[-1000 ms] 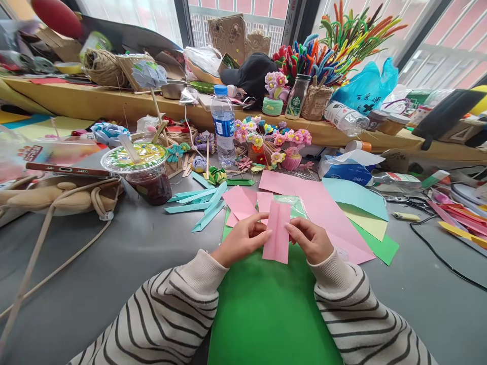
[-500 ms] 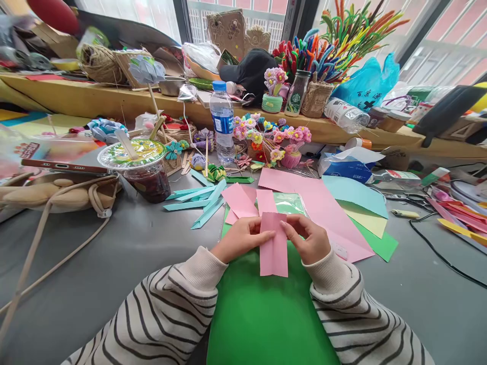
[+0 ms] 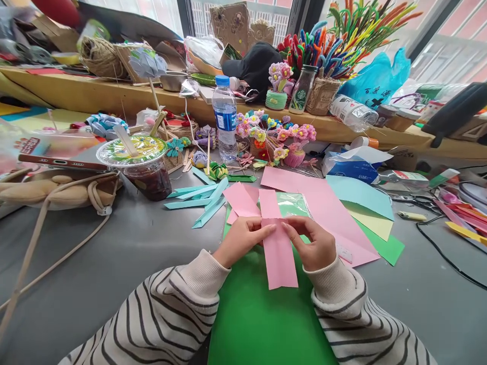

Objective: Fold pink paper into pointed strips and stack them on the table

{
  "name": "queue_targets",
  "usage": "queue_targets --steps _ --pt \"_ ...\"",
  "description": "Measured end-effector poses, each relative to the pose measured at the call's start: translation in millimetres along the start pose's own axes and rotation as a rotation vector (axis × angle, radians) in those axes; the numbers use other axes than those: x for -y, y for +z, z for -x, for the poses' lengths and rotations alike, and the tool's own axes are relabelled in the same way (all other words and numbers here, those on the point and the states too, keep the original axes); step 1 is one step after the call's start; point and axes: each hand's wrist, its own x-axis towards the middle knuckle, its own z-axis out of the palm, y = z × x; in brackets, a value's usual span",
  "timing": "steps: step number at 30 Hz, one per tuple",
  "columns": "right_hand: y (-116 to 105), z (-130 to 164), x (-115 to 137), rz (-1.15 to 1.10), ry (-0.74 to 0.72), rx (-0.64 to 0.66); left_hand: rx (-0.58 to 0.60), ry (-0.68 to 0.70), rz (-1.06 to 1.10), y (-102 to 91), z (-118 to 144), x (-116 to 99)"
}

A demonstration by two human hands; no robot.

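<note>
Between my two hands is a pink paper strip with a crease along its length. My left hand pinches its upper left edge, thumb on top. On the upper right edge, the thumb and fingers of my right hand are closed. The strip's lower end hangs toward me over a green mat. Just beyond my hands lie other pink paper pieces and a clear plastic sleeve. Folded light-blue paper strips lie in a pile to the left.
A lidded drink cup stands at left, near a phone. A water bottle stands behind. Large pink paper, light-blue sheets and scissors lie at right. A crowded wooden shelf runs along the back.
The pink strip has tilted and its lower end has moved toward me and slightly right. Both hands now grip it nearer its top edge. The view has shifted slightly.
</note>
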Motion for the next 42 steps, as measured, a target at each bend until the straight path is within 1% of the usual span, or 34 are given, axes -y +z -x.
queue_targets --steps 3,9,11,18,21,29,36,42 --pt "-2 0 3 0.087 -0.130 -0.018 0.019 -0.013 0.057 0.3 1 -4" --pt "-8 -2 4 0.181 -0.498 0.000 0.016 0.041 0.028 -0.1 3 -5" --pt "-9 -2 5 0.209 -0.565 0.008 0.012 0.051 0.005 -0.3 4 -5" --pt "-10 -3 6 0.281 -0.697 0.051 -0.003 0.078 -0.039 -0.4 4 -3" --pt "-10 -3 6 0.297 -0.722 0.056 -0.009 0.089 -0.066 -0.5 3 -1" --pt "-11 -3 7 0.290 -0.713 0.103 -0.017 0.079 -0.032 -2.1 2 0" --pt "-11 -2 9 0.253 -0.692 0.048 -0.016 0.074 -0.019 -1.7 2 1" --pt "-12 -2 9 0.265 -0.699 0.089 -0.033 0.077 -0.023 -1.4 2 0"
